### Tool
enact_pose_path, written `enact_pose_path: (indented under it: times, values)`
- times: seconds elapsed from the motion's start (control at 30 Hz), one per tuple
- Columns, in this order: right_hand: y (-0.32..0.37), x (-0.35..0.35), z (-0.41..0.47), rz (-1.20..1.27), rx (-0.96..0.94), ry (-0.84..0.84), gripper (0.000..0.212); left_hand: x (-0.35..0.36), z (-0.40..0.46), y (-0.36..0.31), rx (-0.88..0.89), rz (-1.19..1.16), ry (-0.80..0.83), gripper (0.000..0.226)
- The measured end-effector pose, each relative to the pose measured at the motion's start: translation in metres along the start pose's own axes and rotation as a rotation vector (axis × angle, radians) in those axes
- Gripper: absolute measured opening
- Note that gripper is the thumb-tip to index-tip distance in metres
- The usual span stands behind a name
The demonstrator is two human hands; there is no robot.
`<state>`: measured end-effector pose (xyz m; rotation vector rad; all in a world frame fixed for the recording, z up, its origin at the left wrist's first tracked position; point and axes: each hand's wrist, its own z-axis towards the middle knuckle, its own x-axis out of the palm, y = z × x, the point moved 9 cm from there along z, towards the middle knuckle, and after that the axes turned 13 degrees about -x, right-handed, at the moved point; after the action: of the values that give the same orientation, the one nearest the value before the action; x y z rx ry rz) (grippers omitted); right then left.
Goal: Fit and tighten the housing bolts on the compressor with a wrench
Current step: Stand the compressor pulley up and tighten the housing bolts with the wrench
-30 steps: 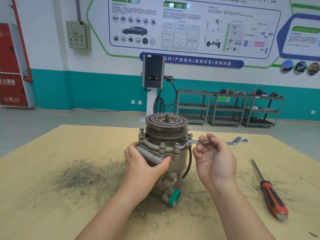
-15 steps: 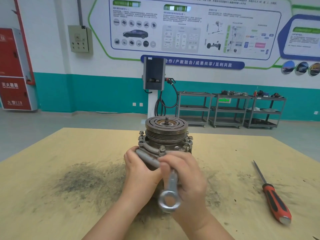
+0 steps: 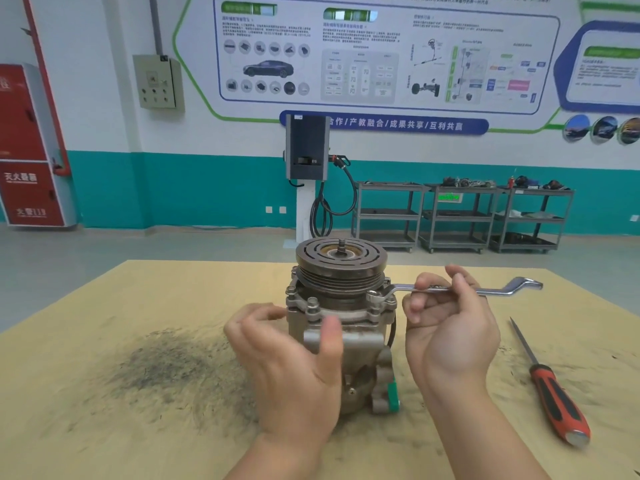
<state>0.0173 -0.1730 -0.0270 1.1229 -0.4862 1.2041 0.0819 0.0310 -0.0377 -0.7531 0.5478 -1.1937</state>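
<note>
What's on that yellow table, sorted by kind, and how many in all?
Compressor: 1
Wrench: 1
Screwdriver: 1
Total: 3

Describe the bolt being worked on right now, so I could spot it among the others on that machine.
Start at the compressor standing on the yellow table, with its round grooved pulley on top. Just below the pulley, bolts ring the housing flange. The one in question sits on the right side, the only bolt with the ring end of the silver wrench over it, held by the right hand.
</note>
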Motion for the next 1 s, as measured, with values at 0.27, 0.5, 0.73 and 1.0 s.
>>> enact_pose_path:
  times: [0.27,0.5,0.73,1.0]
  values:
    - [0.007,0.001,0.01,-0.053,-0.023,0.068,0.021,0.04,0.035,0.051,-0.409,-0.148,0.742,0.119]
    - [-0.002,-0.005,0.008,-0.068,0.045,0.085,0.023,0.065,0.036,0.063,-0.462,-0.208,0.915,0.111]
    - [0.047,0.031,-0.047,-0.339,-0.779,0.487,0.018,0.06,0.038,0.062,-0.455,-0.192,0.825,0.096]
    - [0.038,0.062,-0.081,-0.627,-1.004,0.892,0.016,0.054,0.035,0.067,-0.447,-0.207,0.664,0.111]
